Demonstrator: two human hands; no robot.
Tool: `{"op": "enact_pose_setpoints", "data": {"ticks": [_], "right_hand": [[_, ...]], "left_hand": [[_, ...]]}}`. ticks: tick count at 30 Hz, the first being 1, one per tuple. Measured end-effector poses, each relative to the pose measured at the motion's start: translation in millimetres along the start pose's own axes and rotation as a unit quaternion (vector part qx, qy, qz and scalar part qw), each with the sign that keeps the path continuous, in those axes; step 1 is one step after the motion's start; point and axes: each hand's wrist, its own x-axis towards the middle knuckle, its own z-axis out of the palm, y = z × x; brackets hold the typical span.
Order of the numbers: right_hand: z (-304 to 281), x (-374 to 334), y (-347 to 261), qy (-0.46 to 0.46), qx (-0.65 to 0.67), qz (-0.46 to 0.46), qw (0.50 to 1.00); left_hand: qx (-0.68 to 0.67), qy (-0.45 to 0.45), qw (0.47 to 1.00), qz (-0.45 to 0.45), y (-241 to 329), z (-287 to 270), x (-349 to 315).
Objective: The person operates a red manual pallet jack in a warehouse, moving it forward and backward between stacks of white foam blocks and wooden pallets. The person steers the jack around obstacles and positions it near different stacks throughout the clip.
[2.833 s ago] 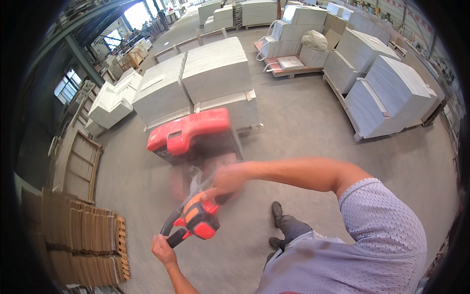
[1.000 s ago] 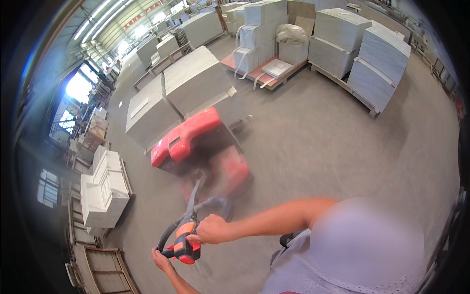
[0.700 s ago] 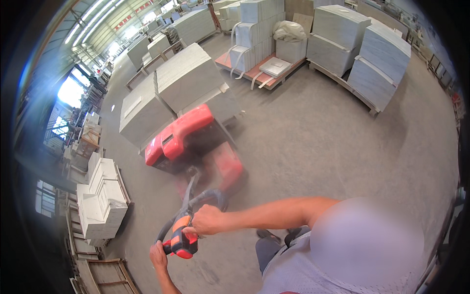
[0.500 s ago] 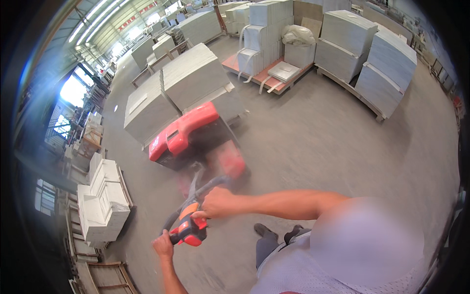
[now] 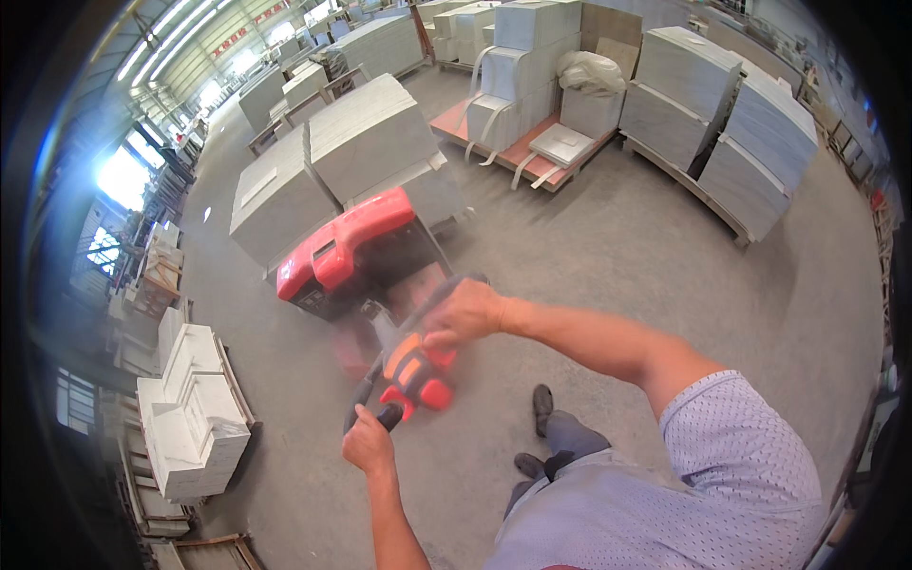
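A red and black powered pallet truck (image 5: 353,239) stands ahead of me, its steering handle (image 5: 408,369) tilted back toward me. My left hand (image 5: 369,445) is closed round the near left grip of that handle. Round its far right side wraps my right hand (image 5: 465,315), the thumb near the red controls at the handle's head. Just beyond the truck's body sit two pale stone slab stacks (image 5: 370,133) side by side; the truck's forks are hidden from sight.
Strapped slabs stand on a reddish pallet (image 5: 532,152) ahead right, with more slab stacks (image 5: 684,95) on a pallet farther right. White stone pieces (image 5: 195,408) lie at the left, near wooden frames (image 5: 204,553). My feet (image 5: 541,408) are on the grey floor (image 5: 608,266).
The handle has swung to the right, both hands moving with it. My right hand is also higher in view. The truck and slab stacks appear shifted slightly left.
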Motion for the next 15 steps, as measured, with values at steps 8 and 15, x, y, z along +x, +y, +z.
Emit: {"op": "enact_pose_setpoints", "data": {"ticks": [8, 15], "right_hand": [[12.3, 82.6, 110.0, -0.094, -0.008, 0.018, 0.995], [45.7, 159.4, 176.2, -0.105, 0.009, -0.014, 0.994]], "left_hand": [[-0.020, -0.094, 0.993, -0.062, 63.1, 32.5, 96.2], [-0.005, -0.045, 0.995, -0.090, 80.5, 69.6, 172.9]]}}
